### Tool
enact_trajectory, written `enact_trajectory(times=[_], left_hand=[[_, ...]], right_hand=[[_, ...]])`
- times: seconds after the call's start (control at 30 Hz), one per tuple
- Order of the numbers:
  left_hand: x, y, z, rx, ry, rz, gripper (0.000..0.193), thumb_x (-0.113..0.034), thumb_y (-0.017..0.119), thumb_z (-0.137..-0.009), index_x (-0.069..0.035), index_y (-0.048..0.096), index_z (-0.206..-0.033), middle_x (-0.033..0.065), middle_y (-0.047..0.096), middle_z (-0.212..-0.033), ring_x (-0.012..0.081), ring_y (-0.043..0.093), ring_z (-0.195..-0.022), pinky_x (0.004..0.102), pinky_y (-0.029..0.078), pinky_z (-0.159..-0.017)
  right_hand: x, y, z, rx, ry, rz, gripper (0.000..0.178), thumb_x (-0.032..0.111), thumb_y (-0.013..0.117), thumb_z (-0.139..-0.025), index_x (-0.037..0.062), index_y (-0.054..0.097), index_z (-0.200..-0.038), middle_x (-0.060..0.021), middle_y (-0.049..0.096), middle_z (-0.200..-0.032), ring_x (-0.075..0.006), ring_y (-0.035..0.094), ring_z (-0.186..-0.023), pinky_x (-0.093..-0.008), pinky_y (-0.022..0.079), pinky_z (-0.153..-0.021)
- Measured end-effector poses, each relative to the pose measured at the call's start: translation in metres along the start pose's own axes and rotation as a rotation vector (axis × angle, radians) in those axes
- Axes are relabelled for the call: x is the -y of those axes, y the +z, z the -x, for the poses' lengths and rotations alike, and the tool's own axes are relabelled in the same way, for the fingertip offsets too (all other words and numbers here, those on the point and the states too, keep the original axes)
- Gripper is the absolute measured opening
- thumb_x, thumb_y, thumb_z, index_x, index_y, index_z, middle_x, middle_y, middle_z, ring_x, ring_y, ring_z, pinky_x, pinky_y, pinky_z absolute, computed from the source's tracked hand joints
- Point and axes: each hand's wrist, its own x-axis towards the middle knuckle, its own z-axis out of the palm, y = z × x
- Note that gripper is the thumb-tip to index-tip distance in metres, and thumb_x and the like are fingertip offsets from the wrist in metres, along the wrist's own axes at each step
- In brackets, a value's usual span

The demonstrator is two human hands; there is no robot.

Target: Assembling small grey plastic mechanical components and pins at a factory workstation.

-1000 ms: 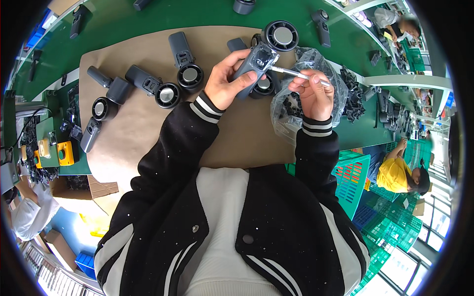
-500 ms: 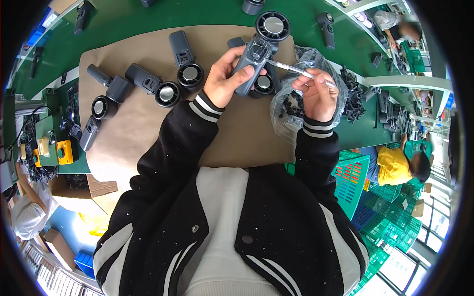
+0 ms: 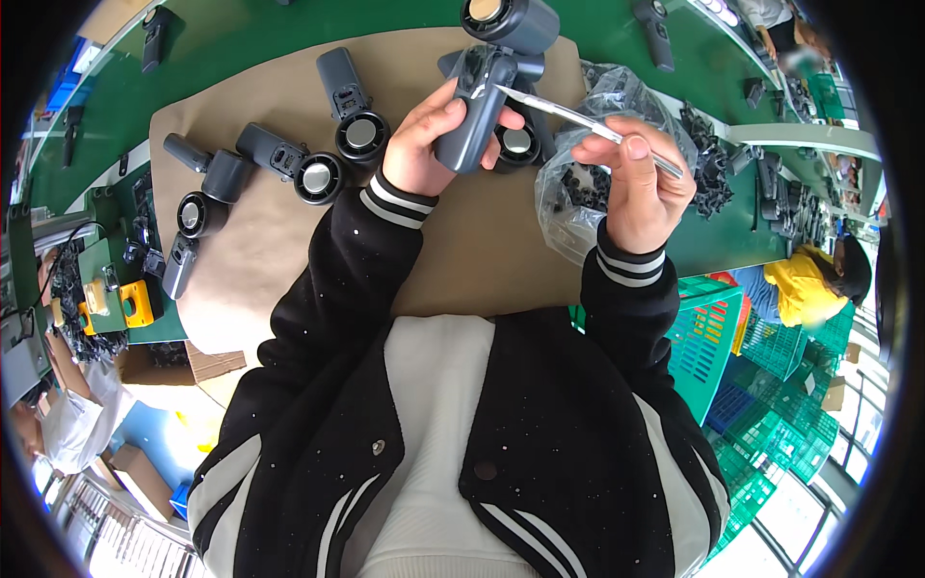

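Note:
My left hand point(image 3: 421, 144) is closed around the handle of a dark grey handheld fan point(image 3: 469, 135), its round head tipped up and away from me. Loose clear film point(image 3: 472, 69) clings to the handle's upper part. Between the thumb and fingers of my right hand point(image 3: 644, 183) is a slim silver craft knife point(image 3: 568, 115), its pointed tip touching or very close to the film-covered side of the handle. Another fan point(image 3: 518, 144) lies partly hidden behind the held one. To the left lie similar fans, among them one upright-lying fan point(image 3: 358, 135) and one slanted fan point(image 3: 316, 176).
Brown paper point(image 3: 482, 250) covers the green table point(image 3: 260, 63). A clear plastic bag point(image 3: 559, 214) with small black parts lies right, beside a black pile point(image 3: 711, 178). A green crate point(image 3: 703, 332) stands below the table edge. Two co-workers are at the sides.
The held fan has turned, so its handle's side and the side of its head now show. My right hand has shifted right and lower, with the knife still in it.

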Motion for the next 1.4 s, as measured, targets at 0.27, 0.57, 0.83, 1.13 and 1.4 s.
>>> enact_trajectory(times=[0.27, 0.57, 0.83, 1.13, 1.4], left_hand=[[0.010, -0.011, 0.000, 0.118, -0.059, 0.297, 0.058, -0.031, 0.045, -0.093, 0.003, 0.038, -0.139, 0.0219, 0.065, -0.105, 0.0216, 0.056, -0.062, 0.0258, 0.043, -0.058], [0.009, -0.011, 0.000, 0.164, -0.061, 0.338, 0.064, -0.032, 0.046, -0.092, 0.002, 0.033, -0.144, 0.0212, 0.065, -0.105, 0.0215, 0.055, -0.061, 0.0249, 0.041, -0.056], [0.011, -0.012, -0.001, 0.148, -0.052, 0.262, 0.062, -0.033, 0.046, -0.092, 0.002, 0.036, -0.142, 0.0213, 0.065, -0.105, 0.0218, 0.055, -0.061, 0.0254, 0.041, -0.057], [0.012, -0.009, 0.000, 0.056, -0.076, 0.248, 0.054, -0.030, 0.043, -0.093, 0.001, 0.041, -0.138, 0.0216, 0.065, -0.104, 0.0226, 0.055, -0.063, 0.0273, 0.044, -0.060], [0.015, -0.004, 0.002, -0.036, -0.073, 0.127, 0.050, -0.028, 0.042, -0.094, 0.000, 0.044, -0.135, 0.0219, 0.064, -0.105, 0.0231, 0.056, -0.064, 0.0281, 0.045, -0.061]], right_hand=[[0.007, 0.021, 0.009, 0.065, -0.220, 0.194, 0.014, -0.001, 0.062, -0.089, -0.0072, 0.065, -0.101, -0.0160, 0.069, -0.081, -0.0214, 0.068, -0.063, -0.0256, 0.055, -0.061], [0.009, 0.023, 0.012, 0.111, -0.295, 0.301, 0.013, -0.003, 0.063, -0.087, -0.0074, 0.065, -0.099, -0.0160, 0.068, -0.082, -0.0202, 0.065, -0.060, -0.0246, 0.052, -0.058], [0.010, 0.028, 0.009, 0.115, -0.334, 0.344, 0.008, -0.003, 0.070, -0.080, -0.0047, 0.069, -0.088, -0.0084, 0.068, -0.071, -0.0114, 0.051, -0.048, -0.0190, 0.041, -0.048], [0.014, 0.029, 0.007, 0.177, -0.329, 0.446, 0.011, -0.001, 0.066, -0.087, -0.0079, 0.066, -0.096, -0.0117, 0.068, -0.073, -0.0165, 0.066, -0.061, -0.0215, 0.051, -0.057], [0.027, 0.038, 0.003, 0.130, -0.216, 0.455, 0.003, -0.002, 0.068, -0.083, -0.0046, 0.067, -0.084, -0.0083, 0.067, -0.068, -0.0121, 0.060, -0.054, -0.0200, 0.045, -0.050]])
